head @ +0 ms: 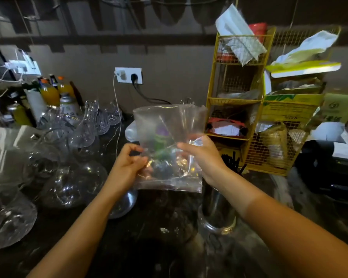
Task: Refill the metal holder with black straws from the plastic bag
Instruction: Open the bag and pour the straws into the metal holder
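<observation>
I hold a clear plastic bag [169, 125] up in front of me over the dark counter. My left hand [127, 163] pinches its left edge. My right hand [201, 155] grips its right side, thumb across the front. No straws show inside the bag; it looks see-through and flat. The metal holder [217, 209], a shiny cylinder, stands on the counter under my right wrist. Black straws [232, 161] stick up out of it just behind my right hand.
Several clear glass vessels [68, 177] crowd the counter's left side, with bottles [50, 93] behind them. A yellow wire rack [237, 97] full of packets stands at the right. A wall socket [129, 75] with cables sits at centre back. A small metal bowl [125, 203] lies below my left wrist.
</observation>
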Available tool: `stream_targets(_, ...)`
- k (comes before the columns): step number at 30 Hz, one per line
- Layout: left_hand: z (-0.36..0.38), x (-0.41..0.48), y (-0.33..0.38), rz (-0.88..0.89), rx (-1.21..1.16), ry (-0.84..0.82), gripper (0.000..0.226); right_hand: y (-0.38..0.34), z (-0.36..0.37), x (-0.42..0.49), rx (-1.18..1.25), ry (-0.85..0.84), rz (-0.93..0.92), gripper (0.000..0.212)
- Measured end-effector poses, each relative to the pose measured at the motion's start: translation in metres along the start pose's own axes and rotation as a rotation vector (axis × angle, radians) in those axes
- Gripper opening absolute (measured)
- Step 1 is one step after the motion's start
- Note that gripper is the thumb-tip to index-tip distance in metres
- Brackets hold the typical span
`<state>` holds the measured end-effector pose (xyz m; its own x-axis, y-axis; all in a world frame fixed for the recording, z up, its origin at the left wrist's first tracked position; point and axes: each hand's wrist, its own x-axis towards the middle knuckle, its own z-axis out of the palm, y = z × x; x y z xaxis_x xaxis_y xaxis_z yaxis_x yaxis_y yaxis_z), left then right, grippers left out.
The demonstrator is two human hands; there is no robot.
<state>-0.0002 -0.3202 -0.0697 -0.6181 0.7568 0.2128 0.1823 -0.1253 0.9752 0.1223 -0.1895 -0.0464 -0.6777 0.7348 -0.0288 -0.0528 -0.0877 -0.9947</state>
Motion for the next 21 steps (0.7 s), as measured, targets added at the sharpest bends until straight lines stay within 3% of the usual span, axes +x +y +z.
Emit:
stream_targets(3, -0.003, -0.017, -0.025, -0.104, 0.030, -0.043, 0.014, 0.011, -0.005, -0.003, -0.116, 0.024, -0.079, 0.034)
stream_targets(9, -0.006, -0.026, -0.040, -0.151, 0.127, -0.062, 0.021, 0.002, -0.009, 0.003, -0.079, -0.070, -0.135, 0.008)
stream_targets(15, -0.007, -0.041, -0.077, -0.215, 0.105, 0.060, 0.017, 0.041, 0.004, 0.008, -0.055, 0.039, 0.036, 0.025)
stream_targets(21, -0.010, -0.049, -0.124, -0.387, 0.138, 0.114, 0.030, 0.076, 0.012, 0.017, 0.008, 0.169, 0.221, 0.030)
